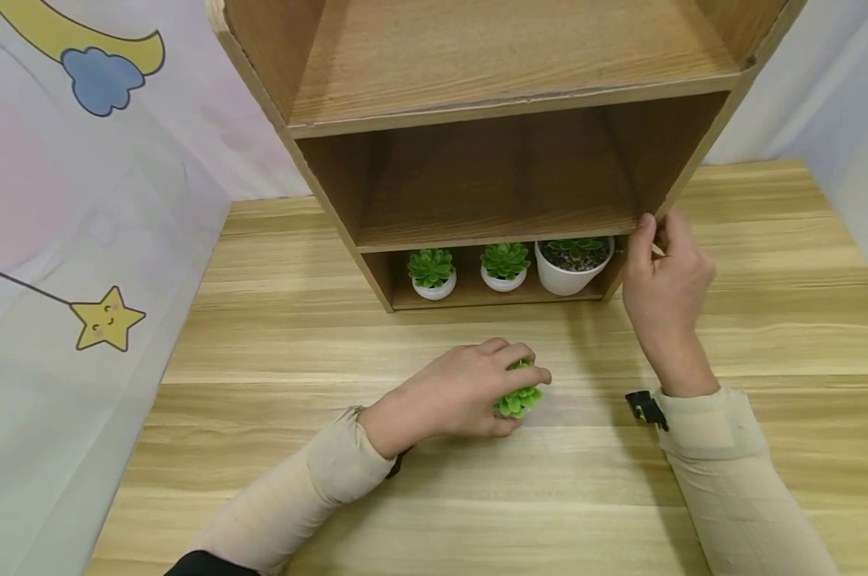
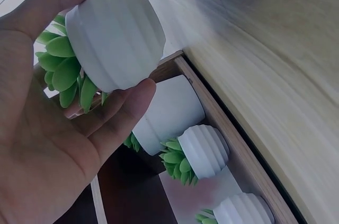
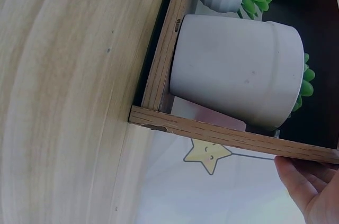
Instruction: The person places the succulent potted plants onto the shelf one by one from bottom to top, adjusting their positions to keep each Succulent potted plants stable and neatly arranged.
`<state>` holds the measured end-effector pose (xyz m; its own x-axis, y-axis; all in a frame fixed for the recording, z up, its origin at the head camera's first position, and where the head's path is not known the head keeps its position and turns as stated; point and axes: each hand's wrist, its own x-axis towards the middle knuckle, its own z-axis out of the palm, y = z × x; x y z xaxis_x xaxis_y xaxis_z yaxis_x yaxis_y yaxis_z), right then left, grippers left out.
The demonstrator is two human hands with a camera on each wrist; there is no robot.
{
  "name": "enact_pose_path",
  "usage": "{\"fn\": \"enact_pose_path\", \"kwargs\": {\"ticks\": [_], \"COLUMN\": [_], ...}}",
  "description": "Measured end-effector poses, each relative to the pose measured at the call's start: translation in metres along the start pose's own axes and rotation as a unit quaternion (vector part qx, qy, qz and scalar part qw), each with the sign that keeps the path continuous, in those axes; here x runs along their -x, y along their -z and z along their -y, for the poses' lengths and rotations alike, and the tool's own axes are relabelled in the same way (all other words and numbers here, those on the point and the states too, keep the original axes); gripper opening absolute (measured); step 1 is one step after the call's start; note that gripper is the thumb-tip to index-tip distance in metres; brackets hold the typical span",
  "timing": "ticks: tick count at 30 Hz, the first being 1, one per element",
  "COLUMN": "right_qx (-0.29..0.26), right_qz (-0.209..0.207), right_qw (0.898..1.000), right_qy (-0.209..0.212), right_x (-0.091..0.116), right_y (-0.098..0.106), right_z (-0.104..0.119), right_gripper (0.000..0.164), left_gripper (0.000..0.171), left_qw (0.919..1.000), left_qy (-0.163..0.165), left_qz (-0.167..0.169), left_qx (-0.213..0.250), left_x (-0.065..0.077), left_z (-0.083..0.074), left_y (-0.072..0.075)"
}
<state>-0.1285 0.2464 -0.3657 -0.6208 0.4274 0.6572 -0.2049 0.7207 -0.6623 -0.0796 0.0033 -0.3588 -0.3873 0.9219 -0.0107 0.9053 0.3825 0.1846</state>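
My left hand (image 1: 462,392) grips a small potted succulent (image 1: 520,400) above the table, in front of the shelf. In the left wrist view, its ribbed white pot (image 2: 116,38) is tipped on its side between thumb and fingers. With thumb and curled fingers, my right hand (image 1: 667,280) holds the right side of the wooden shelf (image 1: 470,236), near the middle board's end. Two small succulents (image 1: 432,272) (image 1: 504,266) in white pots stand in the bottom compartment. At that compartment's right end is a larger white pot (image 1: 574,272) with dark gravel and green leaves.
Above the plants, the middle compartment (image 1: 491,184) and upper board (image 1: 513,48) of the shelf rise toward me. Everything stands on a wood-grain table (image 1: 275,344). A pale cloth with a printed star (image 1: 110,318) and moon hangs at the left and back.
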Motion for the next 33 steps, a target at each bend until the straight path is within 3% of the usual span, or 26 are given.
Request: {"fn": "enact_pose_path", "kwargs": {"ticks": [33], "right_qx": [-0.004], "right_qz": [-0.003], "right_qw": [1.000], "right_qy": [0.001], "right_x": [0.001], "right_y": [0.000], "right_z": [0.001], "right_gripper": [0.028], "left_gripper": [0.055], "left_qw": [0.9987], "left_qy": [0.032], "left_qz": [-0.040], "left_qx": [0.006], "left_x": [0.014], "left_z": [0.016], "left_y": [0.007]}}
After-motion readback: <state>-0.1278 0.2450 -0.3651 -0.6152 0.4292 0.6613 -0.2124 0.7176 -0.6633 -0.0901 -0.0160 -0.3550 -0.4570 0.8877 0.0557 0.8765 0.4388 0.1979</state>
